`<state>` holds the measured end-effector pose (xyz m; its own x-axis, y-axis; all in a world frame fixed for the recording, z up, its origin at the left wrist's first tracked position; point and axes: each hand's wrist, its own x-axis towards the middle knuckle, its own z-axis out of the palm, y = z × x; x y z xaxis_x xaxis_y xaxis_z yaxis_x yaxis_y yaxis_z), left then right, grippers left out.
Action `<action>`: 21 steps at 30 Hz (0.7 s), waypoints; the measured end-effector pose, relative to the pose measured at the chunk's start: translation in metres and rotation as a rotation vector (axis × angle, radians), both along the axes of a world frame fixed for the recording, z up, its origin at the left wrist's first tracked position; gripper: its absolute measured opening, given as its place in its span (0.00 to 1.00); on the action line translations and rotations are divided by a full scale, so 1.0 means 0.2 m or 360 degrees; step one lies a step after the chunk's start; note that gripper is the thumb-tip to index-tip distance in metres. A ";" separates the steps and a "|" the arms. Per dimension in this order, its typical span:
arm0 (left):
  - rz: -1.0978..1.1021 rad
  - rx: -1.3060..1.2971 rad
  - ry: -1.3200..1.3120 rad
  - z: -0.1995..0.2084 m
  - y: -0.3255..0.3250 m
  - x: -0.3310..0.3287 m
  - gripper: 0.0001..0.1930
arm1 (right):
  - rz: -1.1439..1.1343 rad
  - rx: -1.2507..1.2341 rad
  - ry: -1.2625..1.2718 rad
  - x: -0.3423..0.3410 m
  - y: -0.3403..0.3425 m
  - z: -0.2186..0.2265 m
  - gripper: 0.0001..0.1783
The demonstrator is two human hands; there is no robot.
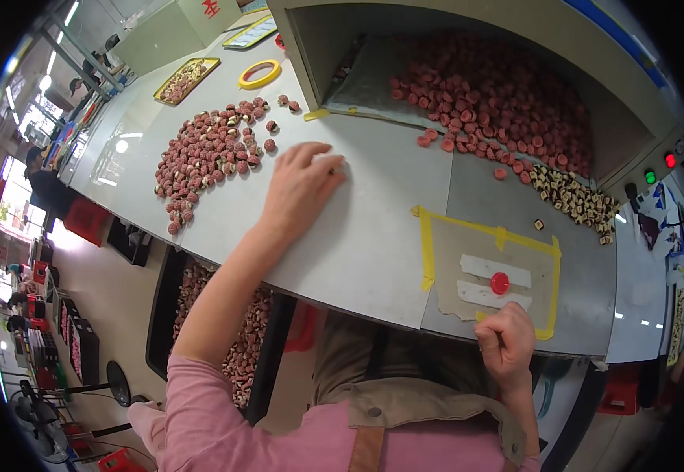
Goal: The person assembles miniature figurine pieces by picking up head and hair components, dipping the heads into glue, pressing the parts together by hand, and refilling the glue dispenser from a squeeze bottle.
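Observation:
My left hand lies palm down on the grey table, fingers curled over the surface just right of a spread of small red and cream caps. Whether it holds a cap underneath I cannot tell. My right hand is closed in a fist at the near table edge, just below a cardboard patch framed with yellow tape. A single red cap sits on white strips on that patch. It looks like the fist pinches something thin, but that is unclear.
A grey metal hopper at the back right holds many red caps, with cream ones spilling at its right. A yellow tape roll and a yellow tray lie at the far left. A black crate of caps sits under the table.

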<state>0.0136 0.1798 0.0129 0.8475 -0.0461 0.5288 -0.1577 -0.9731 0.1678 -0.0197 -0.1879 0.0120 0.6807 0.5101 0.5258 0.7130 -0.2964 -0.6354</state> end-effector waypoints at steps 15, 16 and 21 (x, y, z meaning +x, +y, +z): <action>0.0321 0.0606 -0.0214 0.16 -0.06 0.11 0.17 | -0.0076 0.0079 -0.0085 0.06 -0.06 0.00 0.13; 0.0173 0.0544 -0.0223 0.22 -0.23 0.09 0.16 | -0.0016 0.0074 -0.0104 0.06 -0.09 0.00 0.14; -0.0956 0.0163 -0.0594 0.37 -0.81 0.04 0.18 | -0.0019 0.0181 -0.0176 0.08 -0.11 0.00 0.18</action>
<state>0.0213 0.0173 0.0864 0.4234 -0.5131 0.7467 -0.7006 -0.7079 -0.0892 -0.0040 -0.2093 0.0114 0.6212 0.4351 0.6518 0.7772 -0.2357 -0.5834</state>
